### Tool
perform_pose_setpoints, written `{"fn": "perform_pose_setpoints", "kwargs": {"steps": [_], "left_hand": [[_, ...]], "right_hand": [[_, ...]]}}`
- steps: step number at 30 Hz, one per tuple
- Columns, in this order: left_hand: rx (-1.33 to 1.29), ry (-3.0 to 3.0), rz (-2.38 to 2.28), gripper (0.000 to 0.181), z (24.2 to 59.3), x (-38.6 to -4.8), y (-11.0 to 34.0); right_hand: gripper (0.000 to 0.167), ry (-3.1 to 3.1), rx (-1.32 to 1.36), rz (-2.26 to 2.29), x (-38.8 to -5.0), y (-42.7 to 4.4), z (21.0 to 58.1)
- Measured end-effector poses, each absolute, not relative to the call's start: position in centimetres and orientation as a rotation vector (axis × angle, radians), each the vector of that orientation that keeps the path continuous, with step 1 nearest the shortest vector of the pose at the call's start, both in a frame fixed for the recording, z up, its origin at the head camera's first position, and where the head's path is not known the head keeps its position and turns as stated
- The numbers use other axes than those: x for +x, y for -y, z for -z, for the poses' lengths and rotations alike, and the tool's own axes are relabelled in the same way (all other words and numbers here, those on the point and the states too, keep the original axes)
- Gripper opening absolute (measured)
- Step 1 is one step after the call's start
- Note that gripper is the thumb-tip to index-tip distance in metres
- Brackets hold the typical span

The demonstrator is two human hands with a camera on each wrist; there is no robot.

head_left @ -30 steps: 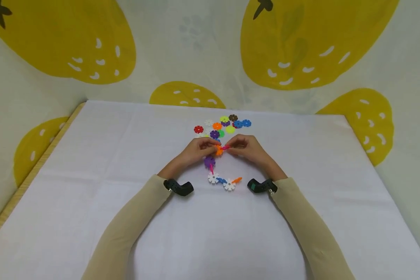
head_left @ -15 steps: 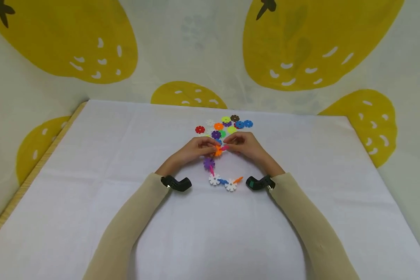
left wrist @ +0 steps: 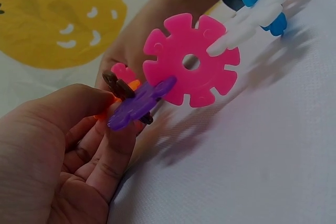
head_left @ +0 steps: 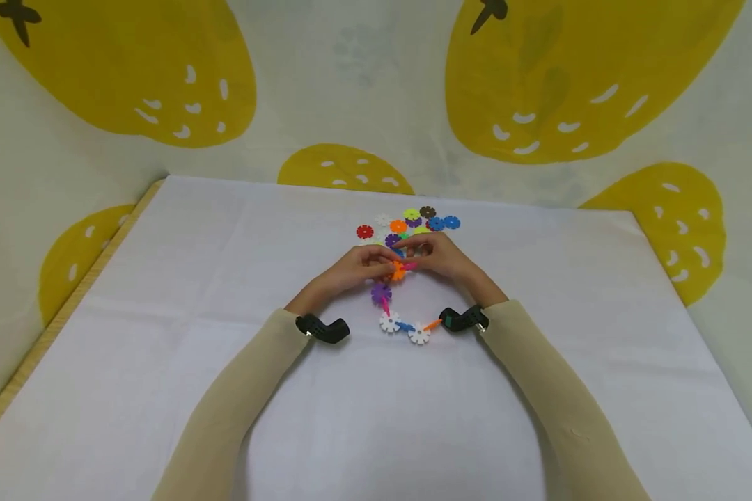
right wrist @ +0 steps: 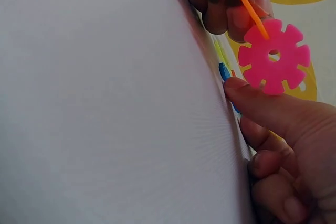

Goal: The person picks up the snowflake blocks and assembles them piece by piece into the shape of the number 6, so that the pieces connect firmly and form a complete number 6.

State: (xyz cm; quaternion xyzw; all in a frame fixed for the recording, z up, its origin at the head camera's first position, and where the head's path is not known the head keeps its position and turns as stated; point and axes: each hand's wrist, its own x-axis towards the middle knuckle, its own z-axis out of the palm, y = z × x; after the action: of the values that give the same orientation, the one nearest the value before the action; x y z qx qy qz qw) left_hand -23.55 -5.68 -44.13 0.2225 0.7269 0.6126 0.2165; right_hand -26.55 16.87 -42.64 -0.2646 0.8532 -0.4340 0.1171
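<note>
A chain of slotted flower-shaped plastic discs curves over the table. My left hand [head_left: 361, 267] pinches it at an orange disc [head_left: 398, 271] and a brown disc [left wrist: 119, 85], between thumb and fingers. A purple disc [left wrist: 137, 107] joins the brown one and leads to a pink disc [left wrist: 176, 74], then white discs [head_left: 419, 335] with a blue one between them. Another pink disc [right wrist: 283, 56] sticks out from the orange one, beside my right thumb. My right hand [head_left: 437, 255] reaches past it, index finger extended above loose discs. Its thumb tip is in front of a blue disc [right wrist: 224, 71]; contact is unclear.
Behind the hands lie several loose discs, among them a red disc [head_left: 365, 232], an orange disc [head_left: 398, 227], a brown disc [head_left: 427, 212] and a blue disc [head_left: 452, 222]. A white cloth [head_left: 131, 348] covers the table; a patterned curtain [head_left: 376, 90] hangs beyond.
My right hand has let go of the pink disc at the chain's end and moved left and farther over the loose discs. My left hand keeps its pinch. The head view has shifted slightly.
</note>
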Motion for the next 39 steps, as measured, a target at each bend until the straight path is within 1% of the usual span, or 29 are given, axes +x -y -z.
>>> {"fn": "perform_pose_setpoints", "kwargs": {"steps": [5,15,24,31,35,39], "left_hand": [[0.611,-2.01,-1.698,0.026,44.09,-23.53,5.55],[0.613,-1.996,-1.714,0.027,44.14,-23.63,5.48],[0.626,-2.008,-1.704,0.027,44.15,-23.79,5.6],[0.622,-2.006,-1.708,0.028,44.11,-23.93,5.51],[0.596,-2.015,-1.697,0.028,44.18,-23.98,5.4],[0.573,-2.032,-1.695,0.026,44.2,-24.02,5.26]], "right_hand": [[0.033,-2.516,-0.779,1.21,-27.05,-17.04,43.12],[0.023,-2.503,-0.754,1.228,-27.06,-17.03,42.99],[0.028,-2.521,-0.842,1.164,-27.4,-16.64,42.92],[0.025,-2.518,-0.897,1.186,-27.4,-16.89,42.74],[0.027,-2.532,-0.824,1.192,-27.3,-17.12,42.77],[0.033,-2.553,-0.676,1.177,-27.05,-17.19,42.7]]}}
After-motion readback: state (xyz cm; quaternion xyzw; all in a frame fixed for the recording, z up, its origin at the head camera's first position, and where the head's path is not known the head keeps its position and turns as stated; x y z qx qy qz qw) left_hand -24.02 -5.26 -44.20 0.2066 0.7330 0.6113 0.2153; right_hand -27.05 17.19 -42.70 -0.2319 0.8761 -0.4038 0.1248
